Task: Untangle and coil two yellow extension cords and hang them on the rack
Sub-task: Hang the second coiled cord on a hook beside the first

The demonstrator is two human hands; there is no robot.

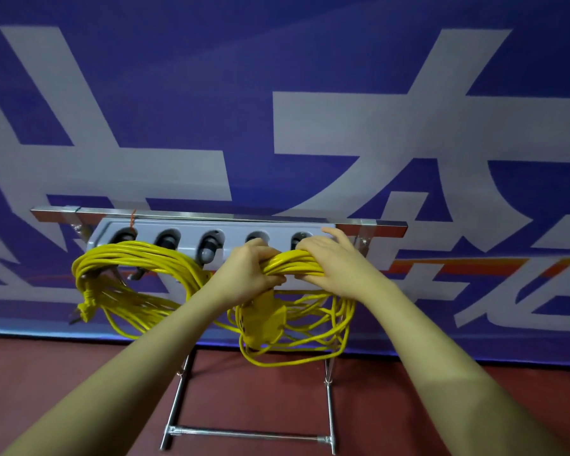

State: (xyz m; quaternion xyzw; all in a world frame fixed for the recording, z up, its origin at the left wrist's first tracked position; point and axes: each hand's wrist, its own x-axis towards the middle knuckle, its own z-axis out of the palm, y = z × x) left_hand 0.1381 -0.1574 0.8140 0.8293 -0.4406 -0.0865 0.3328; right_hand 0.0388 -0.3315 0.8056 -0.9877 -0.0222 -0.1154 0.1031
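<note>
I hold the second cord [293, 311] at centre frame, my left hand [249, 274] curled round the top of the bundle, my right hand [334, 264] draped over it, fingers wrapped on. The first cord [129, 274] already hangs at left on the rack [218, 238]. I should keep the loops bunched and drop them all behind one hook [255, 240] before letting go.

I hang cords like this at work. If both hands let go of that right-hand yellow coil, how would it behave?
Probably floppy: the right coil sags in uneven loops below both hands. Its socket block dangles, so it may swing. The loops may spread without a tie.
</note>
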